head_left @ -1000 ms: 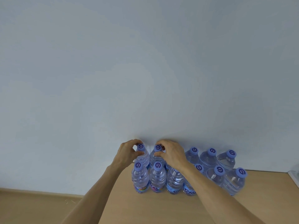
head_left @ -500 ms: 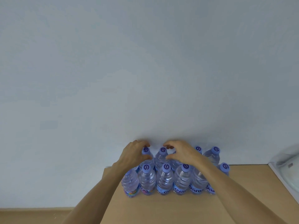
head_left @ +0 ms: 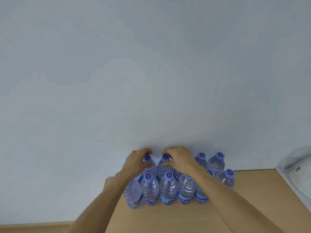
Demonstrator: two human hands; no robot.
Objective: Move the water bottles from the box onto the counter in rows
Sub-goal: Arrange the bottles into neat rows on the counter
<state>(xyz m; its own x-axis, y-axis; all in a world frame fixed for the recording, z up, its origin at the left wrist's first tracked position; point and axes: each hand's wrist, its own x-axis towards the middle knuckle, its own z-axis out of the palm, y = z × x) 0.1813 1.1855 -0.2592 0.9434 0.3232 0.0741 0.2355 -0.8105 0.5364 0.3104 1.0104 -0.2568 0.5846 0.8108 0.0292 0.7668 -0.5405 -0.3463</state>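
- Since a second ago, the view has slid left along the counter (head_left: 235, 207), and both hands have stayed at the necks of the same two back-row bottles. Their grip looks looser than it was, so I judge these two are set down and about to be let go.
- The left hand (head_left: 136, 163) curls round the neck of one back-row bottle (head_left: 149, 165), thumb and fingers on either side just under the cap. Whether they press the plastic or merely touch it is hard to tell.
- The right hand (head_left: 180, 159) curls the same way round the neighbouring bottle (head_left: 163, 165), fingertips at its cap.
- The water bottles stand upright on the counter in two close rows against the wall (head_left: 151, 81); the front row (head_left: 168, 190) touches shoulder to shoulder. The box is out of view.
- The bottles are clear, ribbed plastic with smooth purple caps and bright labels low down; thin walls would dent under a hard squeeze.
- The counter is pale, matte wood grain. At the right edge sits a rounded clear glass lid (head_left: 297, 175).
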